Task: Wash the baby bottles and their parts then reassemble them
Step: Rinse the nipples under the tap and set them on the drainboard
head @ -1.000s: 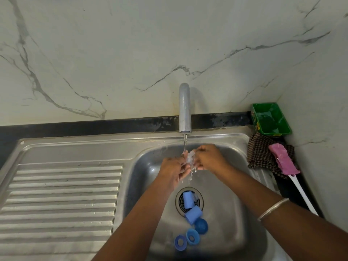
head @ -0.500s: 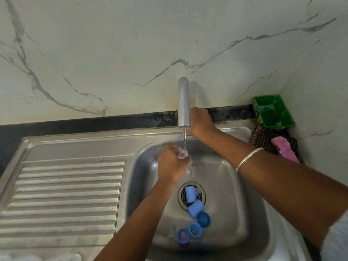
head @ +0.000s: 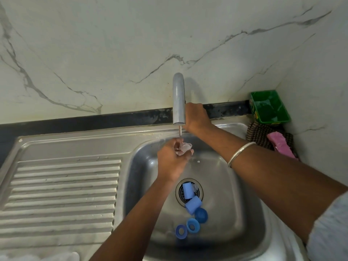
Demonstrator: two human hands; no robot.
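Observation:
My left hand (head: 172, 161) holds a clear silicone bottle teat (head: 183, 148) under the thin stream from the grey tap (head: 178, 98). My right hand (head: 195, 117) reaches behind the tap's spout, its fingers curled round something hidden there, likely the tap handle. In the sink basin (head: 235, 194) lie two light blue caps (head: 190, 198) over the drain, with several darker blue rings (head: 193, 224) in front of them.
A ribbed steel draining board (head: 60, 194) lies to the left. A green tub (head: 269, 107), a checked cloth (head: 259, 132) and a pink brush (head: 280, 145) sit in the right corner. Something clear and white shows at the bottom left edge (head: 56, 258).
A second ago both hands rubbed the teat under the water. My right hand has since let go and moved up behind the tap; my left hand keeps the teat under the stream.

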